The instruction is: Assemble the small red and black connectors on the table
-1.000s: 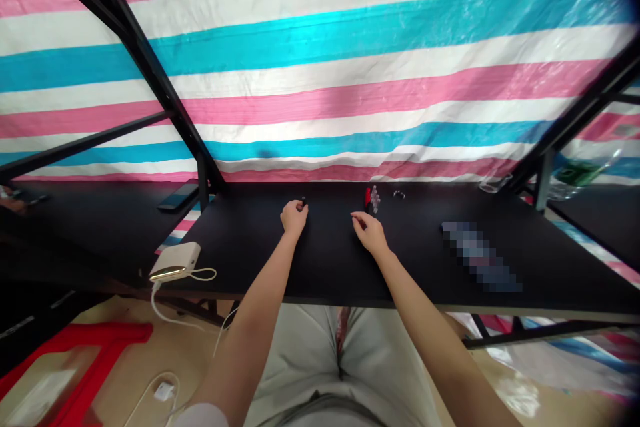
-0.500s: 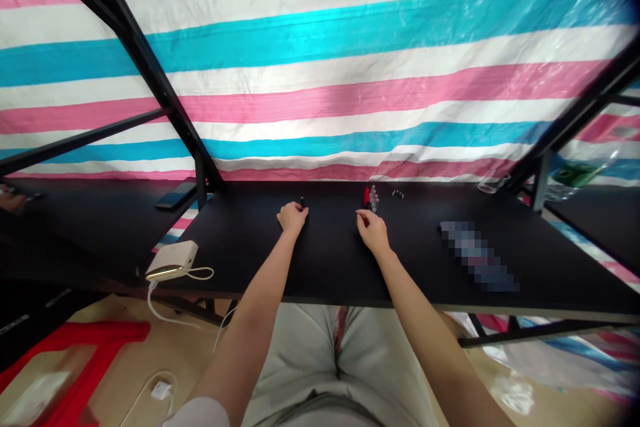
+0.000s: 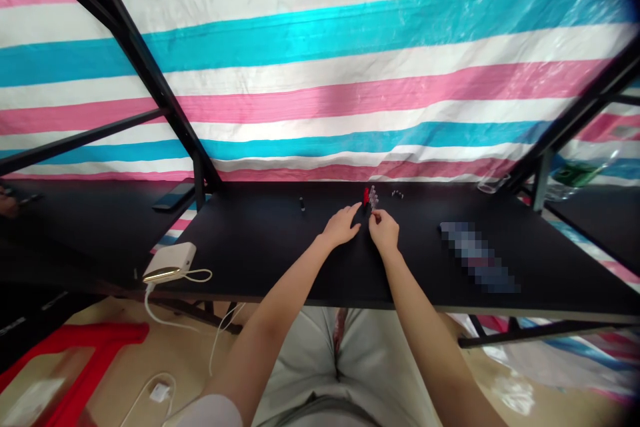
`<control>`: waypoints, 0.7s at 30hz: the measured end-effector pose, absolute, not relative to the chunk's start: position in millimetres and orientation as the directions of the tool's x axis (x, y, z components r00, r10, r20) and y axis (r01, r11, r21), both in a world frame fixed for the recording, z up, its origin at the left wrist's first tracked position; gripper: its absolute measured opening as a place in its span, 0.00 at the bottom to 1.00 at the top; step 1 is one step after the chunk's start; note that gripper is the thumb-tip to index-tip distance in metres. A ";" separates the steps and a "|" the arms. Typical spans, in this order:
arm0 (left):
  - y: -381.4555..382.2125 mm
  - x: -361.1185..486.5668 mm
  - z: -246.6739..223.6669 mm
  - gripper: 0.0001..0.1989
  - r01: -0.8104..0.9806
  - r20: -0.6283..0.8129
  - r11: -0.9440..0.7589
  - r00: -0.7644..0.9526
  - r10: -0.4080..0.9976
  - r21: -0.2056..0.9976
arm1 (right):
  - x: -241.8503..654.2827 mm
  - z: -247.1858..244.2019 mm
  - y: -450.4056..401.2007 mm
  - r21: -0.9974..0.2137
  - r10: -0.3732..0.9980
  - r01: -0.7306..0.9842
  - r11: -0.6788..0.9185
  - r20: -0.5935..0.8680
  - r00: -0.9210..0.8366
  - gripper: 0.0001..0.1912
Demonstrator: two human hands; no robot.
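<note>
My left hand [image 3: 343,224] reaches over the black table with fingers stretched out, its tips close beside a row of small red pieces [image 3: 366,197]. No object shows in it. My right hand [image 3: 385,229] is closed in a pinch at the near end of a row of small clear pieces [image 3: 374,197], right of the red ones. Whatever lies between its fingertips is hidden. A short dark stick-like piece [image 3: 302,204] lies alone to the left. Several tiny black and pale bits [image 3: 397,194] lie in a curve to the right.
A white box-shaped device [image 3: 171,260] with a cable sits at the table's [image 3: 260,260] left edge. A pixelated flat item [image 3: 477,257] lies on the right. A clear cup [image 3: 493,181] stands at the back right. A dark phone-like slab [image 3: 173,195] rests on the neighbouring table.
My left hand has let go of the short dark piece and moved right to the red pieces, fingers extended. My right hand has shifted slightly right, to the clear pieces.
</note>
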State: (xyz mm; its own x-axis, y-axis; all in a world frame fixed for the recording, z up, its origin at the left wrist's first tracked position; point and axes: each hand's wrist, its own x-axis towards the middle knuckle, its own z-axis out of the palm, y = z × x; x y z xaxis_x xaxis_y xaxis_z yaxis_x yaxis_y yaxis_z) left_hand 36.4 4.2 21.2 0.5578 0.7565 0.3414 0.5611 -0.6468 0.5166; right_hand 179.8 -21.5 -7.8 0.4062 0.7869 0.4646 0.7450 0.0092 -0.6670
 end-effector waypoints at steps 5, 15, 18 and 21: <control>16.6 59.2 13.3 0.31 0.589 0.350 -0.648 0.548 0.759 0.482 | 181.9 -10.5 -20.8 -0.612 0.778 0.790 -0.041 0.476 0.409 0.11; 24.0 65.1 12.5 0.09 0.675 0.417 -0.542 0.362 0.834 0.500 | 182.6 -15.7 -17.3 -0.546 0.800 0.831 -0.109 0.448 0.400 0.11; 20.2 55.6 10.5 0.07 0.631 0.415 -0.487 0.273 0.868 0.603 | 180.4 -17.3 -18.0 -0.531 0.818 0.840 -0.114 0.430 0.383 0.12; 14.6 41.7 6.7 0.07 0.533 0.396 -0.409 0.145 0.907 0.741 | 177.5 -19.4 -17.9 -0.511 0.847 0.851 -0.119 0.395 0.356 0.14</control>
State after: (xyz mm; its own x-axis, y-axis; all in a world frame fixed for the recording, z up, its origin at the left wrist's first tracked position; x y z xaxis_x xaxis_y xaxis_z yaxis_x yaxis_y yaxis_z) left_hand 41.7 14.6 6.7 0.1454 0.9067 0.3960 0.5332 -0.4090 0.7406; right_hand 177.5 -17.9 -19.4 0.3558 0.8468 0.3953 0.8514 -0.1192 -0.5108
